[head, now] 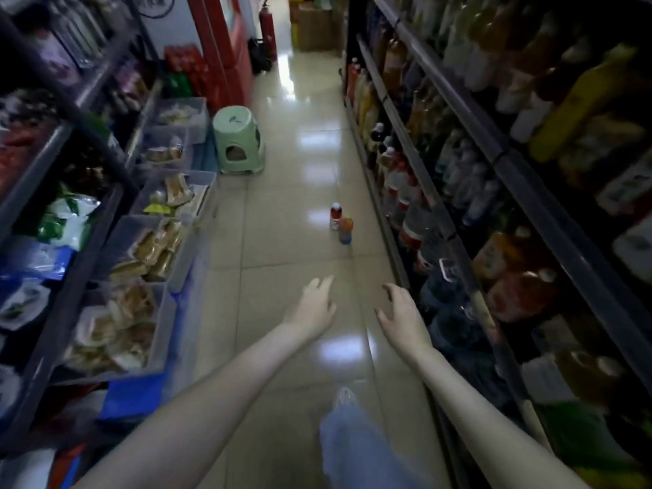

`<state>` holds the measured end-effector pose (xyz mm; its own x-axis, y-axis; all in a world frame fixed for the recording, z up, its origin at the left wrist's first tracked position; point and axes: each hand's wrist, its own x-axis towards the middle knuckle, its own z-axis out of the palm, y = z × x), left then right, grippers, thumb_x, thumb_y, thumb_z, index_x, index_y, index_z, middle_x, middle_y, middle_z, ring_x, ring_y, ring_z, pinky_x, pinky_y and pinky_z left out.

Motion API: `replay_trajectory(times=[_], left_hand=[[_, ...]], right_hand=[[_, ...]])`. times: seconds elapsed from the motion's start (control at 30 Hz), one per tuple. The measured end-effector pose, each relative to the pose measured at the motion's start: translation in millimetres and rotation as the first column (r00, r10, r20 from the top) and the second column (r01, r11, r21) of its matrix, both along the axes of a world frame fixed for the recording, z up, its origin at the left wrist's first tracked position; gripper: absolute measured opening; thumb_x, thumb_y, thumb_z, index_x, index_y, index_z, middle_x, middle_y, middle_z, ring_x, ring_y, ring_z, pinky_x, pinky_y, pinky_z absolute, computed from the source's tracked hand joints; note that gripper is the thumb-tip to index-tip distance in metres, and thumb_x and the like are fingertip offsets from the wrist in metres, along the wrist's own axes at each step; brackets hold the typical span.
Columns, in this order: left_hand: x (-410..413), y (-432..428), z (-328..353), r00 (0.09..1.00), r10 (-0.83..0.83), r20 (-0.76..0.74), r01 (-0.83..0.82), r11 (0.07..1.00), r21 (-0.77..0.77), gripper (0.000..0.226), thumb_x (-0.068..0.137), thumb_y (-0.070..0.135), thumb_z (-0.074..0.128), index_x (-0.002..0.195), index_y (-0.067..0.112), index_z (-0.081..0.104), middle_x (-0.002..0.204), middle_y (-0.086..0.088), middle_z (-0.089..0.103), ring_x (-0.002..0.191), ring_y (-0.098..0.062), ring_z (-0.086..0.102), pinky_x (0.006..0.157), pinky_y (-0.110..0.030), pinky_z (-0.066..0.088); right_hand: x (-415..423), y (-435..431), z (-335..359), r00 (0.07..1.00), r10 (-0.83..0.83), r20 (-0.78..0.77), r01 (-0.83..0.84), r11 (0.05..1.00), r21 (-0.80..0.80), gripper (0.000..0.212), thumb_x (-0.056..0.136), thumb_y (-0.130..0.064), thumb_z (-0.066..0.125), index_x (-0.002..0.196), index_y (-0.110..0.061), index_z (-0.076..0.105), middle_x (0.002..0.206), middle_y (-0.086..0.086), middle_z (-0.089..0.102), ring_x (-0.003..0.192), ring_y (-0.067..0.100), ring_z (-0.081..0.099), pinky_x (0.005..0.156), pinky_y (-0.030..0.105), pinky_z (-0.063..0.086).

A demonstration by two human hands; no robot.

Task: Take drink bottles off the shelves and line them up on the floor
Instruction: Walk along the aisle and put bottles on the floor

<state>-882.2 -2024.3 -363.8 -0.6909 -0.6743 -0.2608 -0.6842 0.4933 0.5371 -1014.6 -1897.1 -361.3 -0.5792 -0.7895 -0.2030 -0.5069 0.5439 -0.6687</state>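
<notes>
Two drink bottles stand upright on the tiled floor, close together near the right shelves: a red-capped one (336, 216) behind and an orange-capped one (346, 230) in front. Both my hands hang over the floor nearer to me, well short of the bottles. My left hand (315, 305) has relaxed fingers and holds nothing. My right hand (402, 314) is empty too, with its fingers spread loosely. The drink shelves (458, 192) along the right are packed with many bottles, blurred and dark.
Snack trays and shelves (151, 241) line the left side of the narrow aisle. A green plastic stool (238, 139) stands further down on the left. A red fire extinguisher (268, 30) and cardboard boxes (314, 26) are at the far end. My jeans leg and shoe (344, 400) show below.
</notes>
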Motion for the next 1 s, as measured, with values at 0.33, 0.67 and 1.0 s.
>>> replay_trajectory(times=[0.33, 0.67, 1.0], left_hand=[[-143, -289, -28, 0.998, -0.015, 0.055, 0.012, 0.999, 0.047, 0.053, 0.093, 0.015, 0.049, 0.144, 0.011, 0.035, 0.135, -0.013, 0.045, 0.124, -0.031, 0.043, 0.101, -0.038, 0.038], [-315, -593, -201, 0.974, -0.221, 0.048, 0.217, 0.974, 0.067, 0.057, 0.082, 0.034, 0.035, 0.126, 0.005, 0.057, 0.115, -0.014, 0.062, 0.095, -0.036, 0.062, 0.077, -0.041, 0.053], [-393, -686, -471, 0.918, -0.372, 0.139, 0.346, 0.921, 0.180, 0.059, 0.089, 0.023, 0.061, 0.143, 0.013, 0.040, 0.140, -0.012, 0.047, 0.122, -0.031, 0.050, 0.093, -0.035, 0.045]], right_hand=[[-158, -307, -27, 0.996, 0.052, 0.076, -0.064, 0.984, 0.168, 0.050, 0.093, -0.011, 0.054, 0.140, -0.008, 0.039, 0.137, 0.010, 0.045, 0.127, 0.023, 0.043, 0.105, 0.030, 0.035], [-327, -559, -233, 0.946, -0.274, 0.171, 0.174, 0.879, 0.444, 0.047, 0.092, -0.005, 0.051, 0.138, -0.005, 0.042, 0.139, 0.014, 0.046, 0.124, 0.029, 0.047, 0.096, 0.030, 0.038], [-388, -650, -535, 0.936, -0.346, 0.062, 0.240, 0.759, 0.606, 0.056, 0.089, -0.013, 0.058, 0.140, -0.007, 0.037, 0.133, 0.021, 0.046, 0.119, 0.038, 0.046, 0.095, 0.040, 0.040]])
